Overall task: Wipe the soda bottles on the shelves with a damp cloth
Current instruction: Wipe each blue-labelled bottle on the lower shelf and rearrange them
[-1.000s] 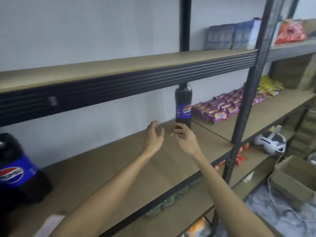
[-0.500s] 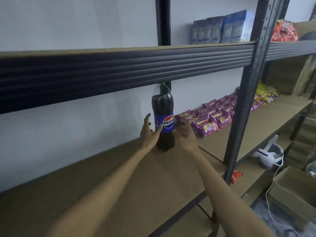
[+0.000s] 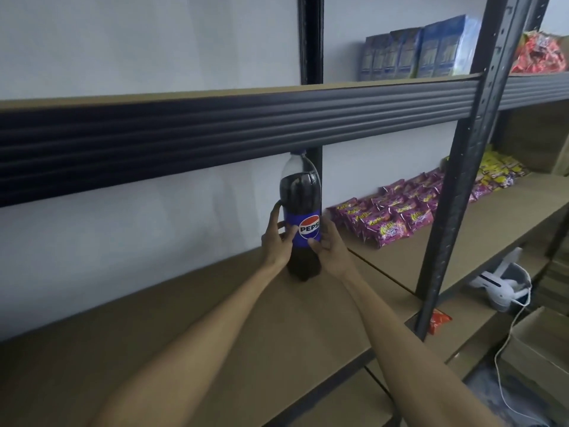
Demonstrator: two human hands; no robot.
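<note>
A dark soda bottle (image 3: 300,192) with a blue Pepsi label stands upright at the back of the brown shelf board (image 3: 215,328), against the white wall and a black upright. My left hand (image 3: 277,238) grips its left side at the label, thumb on the front. My right hand (image 3: 328,249) grips its right side, fingers curled round the lower label. The bottle's cap is partly hidden behind the upper shelf's dark beam (image 3: 246,131). No cloth is in view.
Purple snack packets (image 3: 397,211) lie on the shelf to the right, yellow packets (image 3: 498,171) beyond them. A black post (image 3: 455,192) stands at the shelf's front right. Blue packs (image 3: 415,53) sit on the upper shelf. A white device (image 3: 502,285) and cardboard box (image 3: 542,346) lie lower right.
Both hands have gone from reaching toward the bottle to gripping it on either side. The view has moved closer and lower, so the second bottle at left is out of frame.
</note>
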